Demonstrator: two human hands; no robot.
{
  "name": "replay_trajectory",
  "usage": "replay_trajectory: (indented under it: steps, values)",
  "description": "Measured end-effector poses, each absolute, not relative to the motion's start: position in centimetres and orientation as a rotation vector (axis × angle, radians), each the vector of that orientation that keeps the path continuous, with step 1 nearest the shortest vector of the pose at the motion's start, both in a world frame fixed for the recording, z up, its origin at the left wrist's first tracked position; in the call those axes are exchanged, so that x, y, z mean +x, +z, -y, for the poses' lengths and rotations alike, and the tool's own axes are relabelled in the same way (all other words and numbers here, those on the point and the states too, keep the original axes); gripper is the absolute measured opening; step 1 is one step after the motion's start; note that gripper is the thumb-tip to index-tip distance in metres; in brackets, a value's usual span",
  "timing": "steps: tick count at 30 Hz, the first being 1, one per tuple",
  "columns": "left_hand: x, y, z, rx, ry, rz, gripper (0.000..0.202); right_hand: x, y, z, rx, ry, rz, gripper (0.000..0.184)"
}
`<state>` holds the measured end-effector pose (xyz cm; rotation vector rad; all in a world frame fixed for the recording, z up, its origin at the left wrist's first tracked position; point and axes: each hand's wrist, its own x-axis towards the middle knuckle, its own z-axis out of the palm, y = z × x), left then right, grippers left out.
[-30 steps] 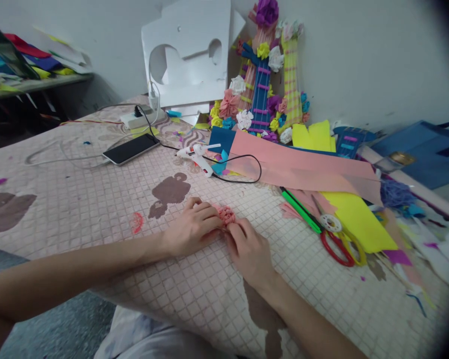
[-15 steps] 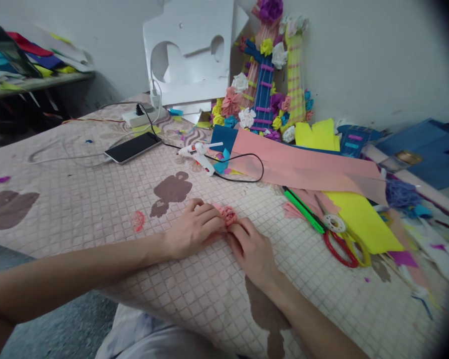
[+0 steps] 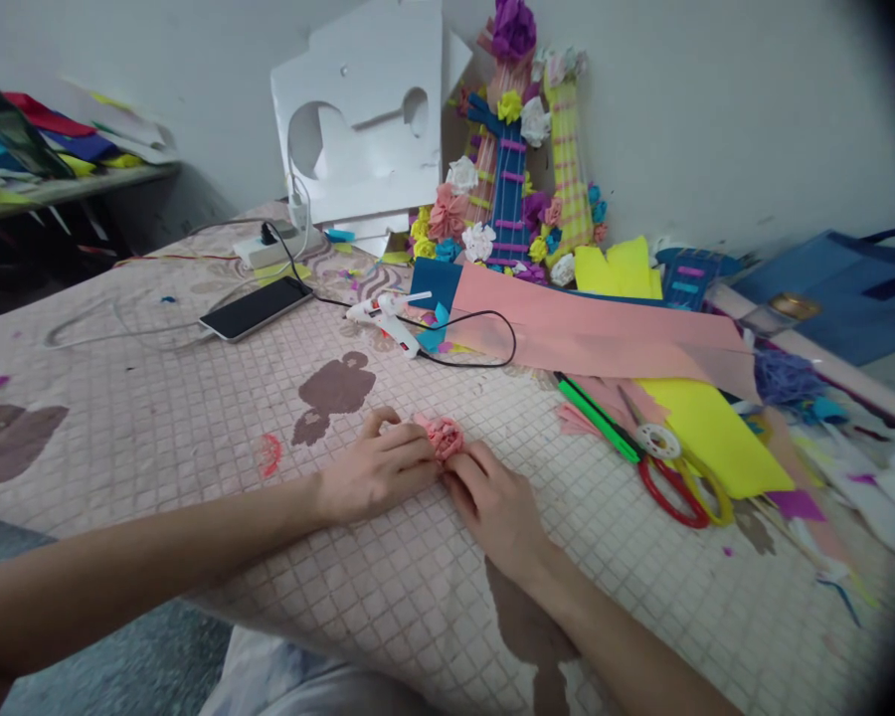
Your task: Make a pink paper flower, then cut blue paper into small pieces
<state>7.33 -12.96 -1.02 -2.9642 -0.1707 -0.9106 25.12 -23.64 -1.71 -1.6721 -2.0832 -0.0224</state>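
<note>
From here I see a big surface with little squares all over it. A long pink paper lies on the far side. The left hand and the right hand meet near the middle, with their fingers bent. A white glue gun lies beyond them. Smallest is a crinkly pink flower, low over the surface, and both hands pinch it between their fingertips.
</note>
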Motion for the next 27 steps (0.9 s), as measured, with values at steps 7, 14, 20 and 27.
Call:
replay_trajectory:
  steps: [7, 14, 20, 27]
  values:
    - [7.58, -0.95, 13.06, -2.943, -0.919, 0.195, 0.019, 24.74, -1.39, 23.56, -1.577, -0.22, 2.059, 0.015]
    - [7.57, -0.67, 13.21, -2.915, -0.891, 0.23, 0.018, 24.87, -1.88, 23.51, -1.578, -0.228, 2.111, 0.016]
    - [7.36, -0.49, 13.42, -2.915, -0.901, 0.228, 0.02, 24.92, -1.55, 23.49, -1.614, -0.245, 2.136, 0.018]
    - [7.67, -0.66, 13.34, -2.922, -0.874, 0.264, 0.021, 24.81, -1.74, 23.69, -1.64, -0.199, 2.126, 0.022]
